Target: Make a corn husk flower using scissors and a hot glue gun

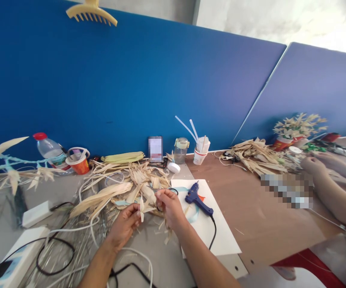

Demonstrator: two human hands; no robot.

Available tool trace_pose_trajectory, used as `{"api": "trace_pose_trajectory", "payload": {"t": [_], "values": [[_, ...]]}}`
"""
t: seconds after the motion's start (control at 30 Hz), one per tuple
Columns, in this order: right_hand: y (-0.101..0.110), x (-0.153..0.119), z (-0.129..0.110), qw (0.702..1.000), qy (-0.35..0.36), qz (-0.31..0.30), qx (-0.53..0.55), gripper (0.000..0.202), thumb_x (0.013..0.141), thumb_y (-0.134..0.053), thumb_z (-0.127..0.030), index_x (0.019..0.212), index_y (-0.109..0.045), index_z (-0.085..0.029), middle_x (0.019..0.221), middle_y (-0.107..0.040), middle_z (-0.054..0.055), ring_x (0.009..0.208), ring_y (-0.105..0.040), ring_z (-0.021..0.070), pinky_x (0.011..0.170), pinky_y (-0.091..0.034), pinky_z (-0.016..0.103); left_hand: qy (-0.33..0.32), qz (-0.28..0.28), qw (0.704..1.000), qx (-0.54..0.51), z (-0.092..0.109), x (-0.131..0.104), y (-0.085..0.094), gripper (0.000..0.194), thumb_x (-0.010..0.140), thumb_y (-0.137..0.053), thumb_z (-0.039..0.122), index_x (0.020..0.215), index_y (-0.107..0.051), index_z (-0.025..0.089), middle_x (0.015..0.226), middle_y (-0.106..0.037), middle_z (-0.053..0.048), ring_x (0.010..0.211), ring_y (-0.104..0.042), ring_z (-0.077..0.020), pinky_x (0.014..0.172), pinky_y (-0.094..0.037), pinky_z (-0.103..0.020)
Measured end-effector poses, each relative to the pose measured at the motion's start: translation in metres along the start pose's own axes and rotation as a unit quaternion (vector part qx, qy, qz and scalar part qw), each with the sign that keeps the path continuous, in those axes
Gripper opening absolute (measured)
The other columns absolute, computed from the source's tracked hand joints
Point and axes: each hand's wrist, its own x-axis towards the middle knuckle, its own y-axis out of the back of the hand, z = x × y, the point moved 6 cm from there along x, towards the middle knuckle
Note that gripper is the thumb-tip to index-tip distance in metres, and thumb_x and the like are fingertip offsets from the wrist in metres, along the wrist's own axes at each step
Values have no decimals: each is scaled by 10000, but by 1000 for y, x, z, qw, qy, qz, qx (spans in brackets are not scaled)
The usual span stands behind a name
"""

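My left hand [125, 225] pinches a small pale piece of corn husk [142, 208], folded like a petal, between thumb and fingertips. Just right of it, my right hand [172, 208] is closed with its fingertips together; whatever it grips is hidden against the husks behind. Beyond both hands spreads a loose pile of dried corn husks [103, 199]. A blue hot glue gun [199, 199] with an orange trigger lies on a white sheet [221, 236], close to my right hand.
White cables and a power strip [19, 256] occupy the left. Along the blue partition [161, 80] stand a bottle [51, 150], an orange cup [78, 163], a phone [155, 149], a jar [181, 150] and a paper cup [201, 155]. A co-worker's hands [315, 170] are at the right.
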Motion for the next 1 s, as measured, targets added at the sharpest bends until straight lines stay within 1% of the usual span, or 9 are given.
{"api": "trace_pose_trajectory", "payload": {"t": [0.17, 0.3, 0.4, 0.47, 0.53, 0.63, 0.83, 0.93, 1.0], "values": [[21, 8, -19, 994, 86, 68, 6, 251, 657, -679, -349, 561, -515, -186, 467, -427, -63, 469, -331, 79, 499, -238, 234, -5, 5, 1000, -16, 3, -1, 0, 342, 568, -840, 401, 706, -637, 162, 550, -509, 50, 492, -398, -63, 516, -334, -198], [30, 10, -24, 982, 147, 94, -77, 393, 755, -595, -442, 494, -429, -199, 460, -367, -60, 466, -281, 86, 488, -242, 246, -23, 14, 999, -21, 8, -1, -1, 345, 561, -842, 397, 698, -635, 158, 545, -513, 48, 481, -398, -62, 507, -324, -200], [28, 8, -24, 969, 177, 92, -144, 301, 732, -633, -403, 552, -523, -189, 525, -442, -43, 528, -366, 103, 537, -314, 242, -32, 19, 999, -23, 10, 0, -1, 357, 549, -844, 402, 696, -630, 158, 541, -505, 53, 475, -392, -59, 502, -308, -198], [21, 6, -22, 970, 176, 51, -160, 184, 663, -696, -353, 702, -631, -186, 663, -553, -16, 635, -462, 127, 612, -371, 248, -34, 18, 999, -20, 10, 0, -2, 368, 539, -845, 408, 689, -619, 159, 532, -492, 59, 473, -390, -59, 501, -299, -198], [8, 4, -15, 978, 134, -21, -161, 248, 651, -709, -358, 833, -676, -193, 748, -602, 6, 693, -503, 145, 643, -391, 258, -38, 19, 999, -5, 10, 1, -1, 377, 539, -841, 418, 686, -610, 157, 531, -490, 59, 473, -379, -62, 496, -287, -202], [-8, 1, -4, 981, 50, -99, -158, 265, 680, -690, -393, 855, -678, -194, 678, -587, -7, 616, -477, 127, 583, -364, 245, -47, 18, 998, 33, 9, 3, 0, 373, 571, -818, 433, 708, -612, 153, 534, -490, 53, 482, -365, -73, 491, -272, -214], [-9, 1, 2, 987, 4, -60, -150, 170, 618, -705, -291, 601, -588, -169, 543, -505, -47, 516, -391, 84, 529, -296, 223, -48, 13, 995, 84, 3, 4, 1, 365, 618, -784, 455, 745, -623, 152, 568, -503, 37, 515, -379, -96, 507, -284, -231], [-10, -1, 10, 993, -80, -78, -42, 146, 586, -686, -245, 582, -564, -164, 515, -495, -46, 497, -392, 80, 516, -297, 217, -47, 1, 996, 80, 1, 4, 0, 367, 628, -773, 475, 739, -630, 156, 557, -485, 42, 508, -349, -91, 500, -263, -228], [-13, -6, 18, 981, -161, -101, 49, 127, 572, -659, -213, 593, -543, -166, 503, -483, -48, 473, -384, 76, 497, -296, 210, -49, -11, 996, 79, 1, 3, -1, 355, 642, -765, 478, 728, -634, 159, 548, -476, 45, 505, -335, -88, 502, -256, -227]]}}
